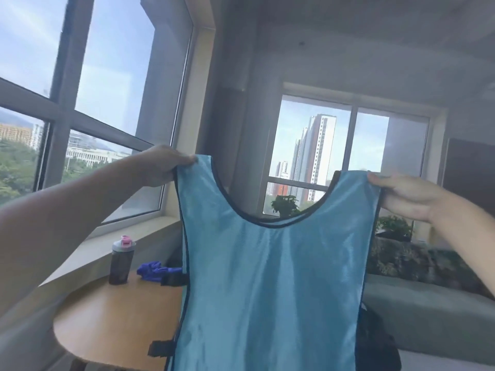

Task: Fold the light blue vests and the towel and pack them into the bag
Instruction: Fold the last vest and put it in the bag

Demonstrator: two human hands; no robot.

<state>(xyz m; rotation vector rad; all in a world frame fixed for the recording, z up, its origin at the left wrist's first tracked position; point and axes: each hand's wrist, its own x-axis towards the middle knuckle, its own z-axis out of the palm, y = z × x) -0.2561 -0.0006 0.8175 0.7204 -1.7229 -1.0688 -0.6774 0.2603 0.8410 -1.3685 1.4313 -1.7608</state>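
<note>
- Head view: I'm holding one light blue vest [273,263] up in the air in front of me, spread flat, hanging straight down w/ neck hole at top.
- My left hand [160,167] pinches the left shoulder strap; fingers curled round the cloth.
- My right hand [401,196] grips the right shoulder strap, thumb on top, cloth pinched under it.
- Vest hangs over the wooden table [112,325], btwn me & the window; bottom hem runs out of frame.
- On the table: a dark bottle [120,261] w/ pink cap, a purple cloth [155,270] just beside it. Could be the towel, can't tell.
- Dark thing [375,341] low right behind the vest, maybe the bag, mostly hidden.
- Step, my guess: start of folding this vest, straightening it out first; nothing packed that I can see.
- Next move prob needs: lower it flat on the table or bring both straps together to halve it lengthwise, keeping edges lined up. Slippery mesh, so keep both pinches firm.
</note>
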